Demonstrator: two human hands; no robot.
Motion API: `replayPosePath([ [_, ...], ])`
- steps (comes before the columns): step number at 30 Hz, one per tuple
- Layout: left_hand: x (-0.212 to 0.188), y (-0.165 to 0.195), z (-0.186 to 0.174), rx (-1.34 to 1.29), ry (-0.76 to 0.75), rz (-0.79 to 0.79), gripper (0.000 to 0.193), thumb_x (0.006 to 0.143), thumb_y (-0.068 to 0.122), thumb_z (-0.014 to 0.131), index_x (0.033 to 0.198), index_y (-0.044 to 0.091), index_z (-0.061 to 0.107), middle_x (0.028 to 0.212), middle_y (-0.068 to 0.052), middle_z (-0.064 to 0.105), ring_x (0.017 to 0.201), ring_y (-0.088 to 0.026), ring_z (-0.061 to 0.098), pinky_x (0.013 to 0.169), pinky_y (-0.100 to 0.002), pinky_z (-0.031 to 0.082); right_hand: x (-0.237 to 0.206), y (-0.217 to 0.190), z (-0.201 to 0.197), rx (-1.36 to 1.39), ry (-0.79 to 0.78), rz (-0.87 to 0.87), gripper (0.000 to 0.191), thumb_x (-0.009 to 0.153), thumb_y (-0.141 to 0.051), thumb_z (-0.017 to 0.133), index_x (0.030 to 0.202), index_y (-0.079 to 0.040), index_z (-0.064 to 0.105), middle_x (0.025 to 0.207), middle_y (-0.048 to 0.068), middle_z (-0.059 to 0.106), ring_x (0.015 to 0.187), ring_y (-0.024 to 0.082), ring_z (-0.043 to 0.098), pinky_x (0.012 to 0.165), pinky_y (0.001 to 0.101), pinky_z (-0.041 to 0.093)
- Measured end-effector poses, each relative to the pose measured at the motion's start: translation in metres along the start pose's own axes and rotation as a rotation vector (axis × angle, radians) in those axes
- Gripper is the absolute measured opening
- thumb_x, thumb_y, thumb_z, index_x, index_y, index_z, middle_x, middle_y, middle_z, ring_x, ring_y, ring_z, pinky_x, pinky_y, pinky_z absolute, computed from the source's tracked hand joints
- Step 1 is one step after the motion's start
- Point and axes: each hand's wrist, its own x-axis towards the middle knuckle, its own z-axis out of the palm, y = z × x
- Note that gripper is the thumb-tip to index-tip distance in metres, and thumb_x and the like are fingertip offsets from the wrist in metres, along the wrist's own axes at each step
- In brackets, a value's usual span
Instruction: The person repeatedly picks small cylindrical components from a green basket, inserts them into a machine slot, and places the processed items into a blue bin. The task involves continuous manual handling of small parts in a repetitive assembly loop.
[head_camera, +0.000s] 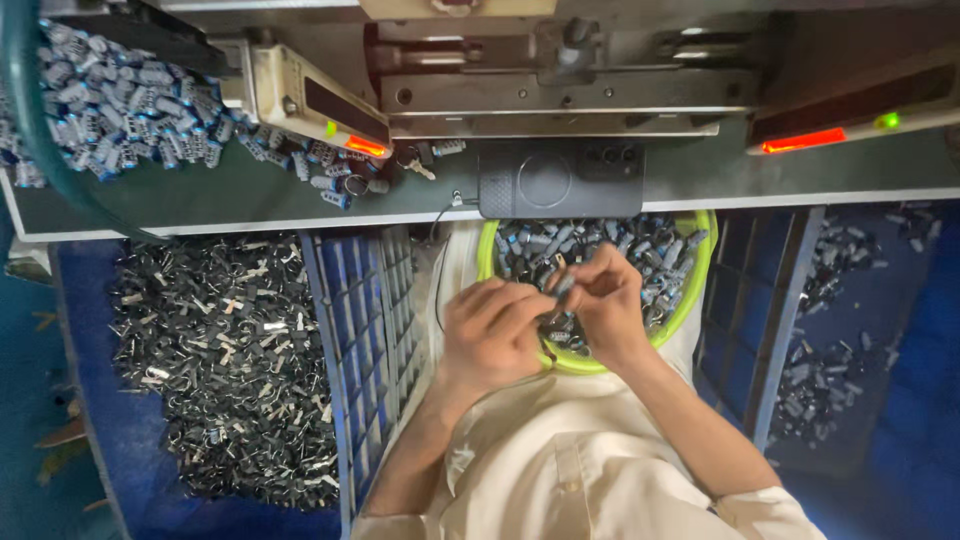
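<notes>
Fig. 1: head view, both my hands over the green bowl (690, 300) in my lap. Bowl holds many small grey-blue cylindrical parts; all places below are given rel. to this bowl.

Step in hand (my judgement): working 1 small part (563, 287) between the fingertips of 2 hands, w/ the bowl right under it. To do it well I keep the part low over the bowl so a slip drops it back in, grip near its ends, and keep the thumbs clear of the thin leads, which prob. bend easily.

Pose: my left hand (492, 335) sits over the bowl's near-left rim, fingers curled, thumb and forefinger pinched narrow on the part. My right hand (610, 305) sits over the bowl's middle, wrist bent inward, fingertips closed on the same part's other end. Both forearms come up from the near side, elbows apart.

Surroundings: black phone (560, 180) on the bench just beyond the bowl; loose pile of like parts (120, 110) far left of it; blue crate (365, 340) left of the bowl; dark scrap pieces (220, 360) further left.
</notes>
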Motion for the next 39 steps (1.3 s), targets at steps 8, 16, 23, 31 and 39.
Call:
replayPosePath([
  [8,-0.037,-0.041,-0.023,-0.67,0.361,-0.648,0.042,0.1,0.023,0.037,0.139,0.009,0.045,0.095,-0.01,0.074,0.07,-0.018,0.067,0.066,-0.027,0.052,0.035,-0.128,0.052,-0.193,-0.057,-0.624,0.04,0.087,0.021,0.062,0.107,-0.009,0.047,0.09,0.012,0.068,0.078,0.024,0.069,0.057,0.0344,0.056],
  [16,-0.01,-0.045,0.068,0.447,-0.223,-0.281,0.038,0.073,0.01,0.076,0.108,0.002,0.064,0.094,-0.016,0.066,0.084,-0.031,0.067,0.064,-0.039,0.054,0.158,-0.163,0.074,-1.129,0.086,-1.129,0.021,0.095,0.013,0.077,0.107,0.0,0.065,0.097,0.014,0.074,0.088,0.026,0.075,0.074,0.0362,0.057],
  [23,0.011,-0.072,0.105,0.718,-0.368,-0.311,0.012,0.083,0.01,0.074,0.088,0.012,0.063,0.085,-0.01,0.065,0.081,-0.027,0.067,0.067,-0.041,0.055,0.148,-0.19,0.081,-1.014,-0.334,-1.062,0.028,0.089,0.027,0.059,0.101,0.002,0.055,0.111,0.015,0.072,0.107,0.03,0.075,0.087,0.0374,0.061],
  [31,-0.032,-0.019,0.062,-0.243,-0.323,-0.79,0.02,0.09,0.013,0.073,0.103,-0.001,0.064,0.087,-0.011,0.071,0.08,-0.027,0.069,0.073,-0.037,0.053,0.138,-0.191,0.067,-1.128,-0.339,-0.941,0.033,0.093,0.017,0.067,0.122,0.002,0.06,0.118,0.014,0.073,0.103,0.027,0.074,0.085,0.0392,0.057],
  [39,-0.043,-0.021,0.051,-0.793,-0.151,-0.902,0.027,0.093,0.01,0.072,0.116,-0.003,0.065,0.098,-0.006,0.071,0.09,-0.014,0.067,0.082,-0.027,0.052,0.155,-0.171,0.065,-1.06,-0.299,-1.003,0.042,0.082,0.014,0.065,0.119,-0.004,0.063,0.106,0.009,0.074,0.097,0.025,0.075,0.088,0.0381,0.058],
])
